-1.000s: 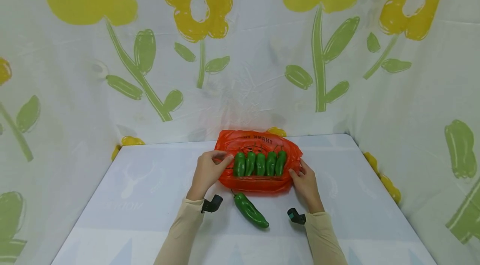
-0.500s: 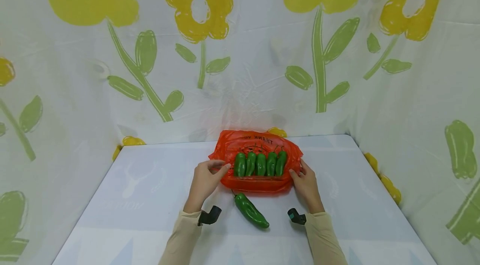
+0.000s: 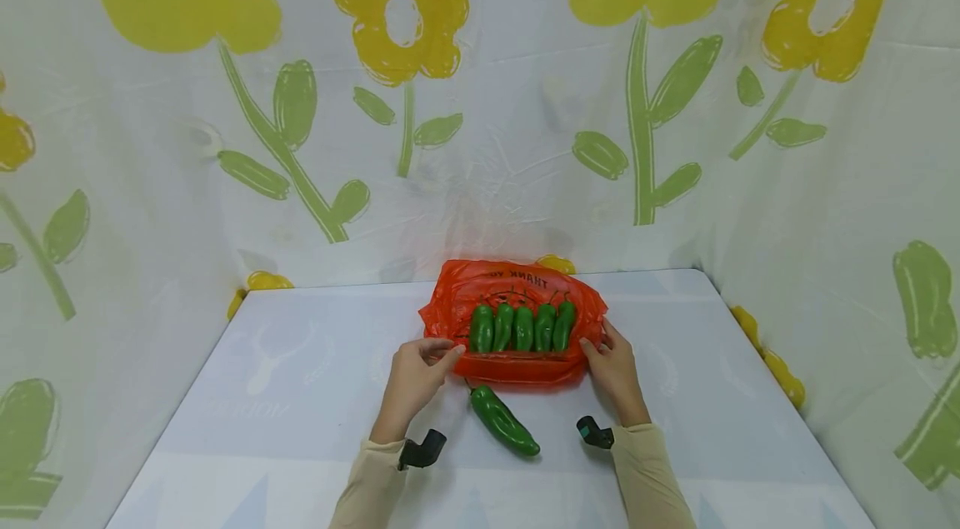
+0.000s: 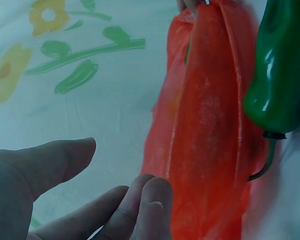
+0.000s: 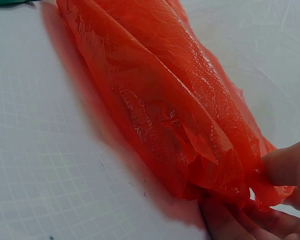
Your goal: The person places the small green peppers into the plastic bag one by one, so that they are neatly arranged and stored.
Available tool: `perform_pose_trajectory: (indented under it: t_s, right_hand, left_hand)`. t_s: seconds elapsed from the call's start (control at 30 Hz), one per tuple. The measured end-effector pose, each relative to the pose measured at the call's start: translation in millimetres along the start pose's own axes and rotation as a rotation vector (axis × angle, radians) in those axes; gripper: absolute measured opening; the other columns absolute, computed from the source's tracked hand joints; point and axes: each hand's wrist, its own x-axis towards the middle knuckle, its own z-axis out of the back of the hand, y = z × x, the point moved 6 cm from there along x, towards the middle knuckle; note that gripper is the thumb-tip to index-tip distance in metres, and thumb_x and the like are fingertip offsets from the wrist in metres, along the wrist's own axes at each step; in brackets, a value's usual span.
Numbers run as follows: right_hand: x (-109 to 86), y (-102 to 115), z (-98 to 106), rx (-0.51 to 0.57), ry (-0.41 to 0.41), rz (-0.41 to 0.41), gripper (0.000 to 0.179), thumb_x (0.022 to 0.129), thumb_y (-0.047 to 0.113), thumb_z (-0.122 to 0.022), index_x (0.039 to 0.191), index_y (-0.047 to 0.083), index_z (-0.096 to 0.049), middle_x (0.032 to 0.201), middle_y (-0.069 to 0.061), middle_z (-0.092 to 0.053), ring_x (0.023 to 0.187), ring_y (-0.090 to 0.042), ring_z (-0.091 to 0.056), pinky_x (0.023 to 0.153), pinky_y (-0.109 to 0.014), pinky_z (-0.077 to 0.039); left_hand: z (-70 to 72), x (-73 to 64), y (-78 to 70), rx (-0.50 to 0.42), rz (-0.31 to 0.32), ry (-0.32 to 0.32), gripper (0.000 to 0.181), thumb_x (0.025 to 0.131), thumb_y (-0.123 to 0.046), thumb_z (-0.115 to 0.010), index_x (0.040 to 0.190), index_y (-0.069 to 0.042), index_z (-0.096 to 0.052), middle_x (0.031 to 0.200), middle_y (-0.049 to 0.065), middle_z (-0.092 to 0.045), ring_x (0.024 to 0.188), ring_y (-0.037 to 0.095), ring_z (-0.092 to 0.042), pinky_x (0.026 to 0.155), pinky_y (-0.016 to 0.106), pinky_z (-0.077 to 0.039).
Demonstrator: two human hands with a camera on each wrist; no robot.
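Note:
A red plastic bag (image 3: 517,371) lies on the table with its front edge folded up. Several green peppers (image 3: 522,329) stand side by side in its fold, stems away from me. My left hand (image 3: 415,379) is at the bag's front left corner. In the left wrist view that hand's fingertips (image 4: 157,200) touch the bag's edge (image 4: 210,120), while the thumb stands apart. At the right end, my right hand (image 3: 617,366) pinches the bag; the right wrist view shows its thumb (image 5: 285,165) on the crumpled plastic (image 5: 145,100). One loose green pepper (image 3: 504,422) lies in front of the bag.
A white table (image 3: 300,396) carries everything. Flower-printed cloth (image 3: 495,137) hangs behind it and at both sides. Each wrist wears a small black camera, such as the left camera (image 3: 423,450).
My left hand has come down along the bag's left side toward its front corner, and the plastic there has shifted. My right hand stays at the right end.

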Motion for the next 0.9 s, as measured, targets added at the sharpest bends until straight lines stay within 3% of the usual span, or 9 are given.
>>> perform_pose_trajectory:
  t_s: [0.27, 0.53, 0.9]
  right_hand:
    - [1.1, 0.7, -0.4, -0.002, 0.000, 0.000, 0.069, 0.106, 0.020, -0.056, 0.164, 0.003, -0.022, 0.160, -0.029, -0.039, 0.143, -0.048, -0.047, 0.116, -0.057, -0.043]
    - [-0.7, 1.9, 0.4, -0.001, -0.003, 0.011, 0.069, 0.106, 0.020, -0.055, 0.163, 0.001, -0.023, 0.160, -0.029, -0.040, 0.143, -0.047, -0.046, 0.117, -0.056, -0.042]
    - [-3.7, 4.3, 1.7, 0.008, 0.005, 0.001, 0.070, 0.106, 0.019, -0.055, 0.163, 0.000, -0.021, 0.159, -0.031, -0.040, 0.142, -0.047, -0.047, 0.116, -0.056, -0.043]
  left_hand:
    - [-6.6, -10.7, 8.7, -0.042, 0.011, 0.013, 0.036, 0.094, -0.030, -0.076, 0.113, 0.001, -0.076, 0.090, 0.011, -0.077, 0.078, 0.028, -0.073, 0.062, 0.025, -0.059]
    - [-15.6, -18.7, 18.8, -0.067, 0.033, 0.045, 0.036, 0.095, -0.030, -0.076, 0.111, 0.002, -0.076, 0.087, 0.018, -0.077, 0.072, 0.023, -0.072, 0.063, 0.026, -0.060]
    - [-27.5, -29.4, 28.9, -0.077, 0.042, 0.069, 0.038, 0.094, -0.032, -0.076, 0.106, 0.004, -0.077, 0.082, 0.016, -0.078, 0.067, 0.020, -0.074, 0.057, 0.025, -0.057]
